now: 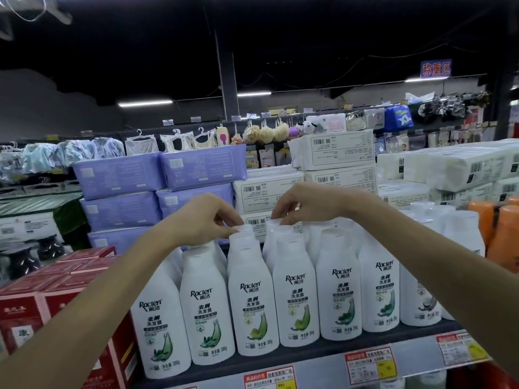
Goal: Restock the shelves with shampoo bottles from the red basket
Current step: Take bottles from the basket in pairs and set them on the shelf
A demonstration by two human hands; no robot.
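Shelf (309,356): dark board with a strip of price labels (370,363) along its front edge.

Front row of shampoo bottles (252,304): white, upright, standing side by side along the front edge of the shelf, labels facing forward; further white bottles stand upright directly behind them.

Left hand (205,217): reaches over the front row from the left; fingers curled downward and drawn together; thumb and fingertips pinch the cap of the left rear bottle (246,229), which stands upright in the second row near the middle of the shelf.

Right hand (309,203): reaches over the front row from the right; fingers curled; thumb and forefinger pinch the cap of the right rear bottle (273,224), which stands upright just beside the left rear bottle; the two hands are close together but apart.

Surroundings: red boxes (33,304) stacked at the left end of the shelf; orange bottles (505,228) at the right end; purple packs (120,175) and white packs (334,153) stacked beyond the rear edge of the shelf.
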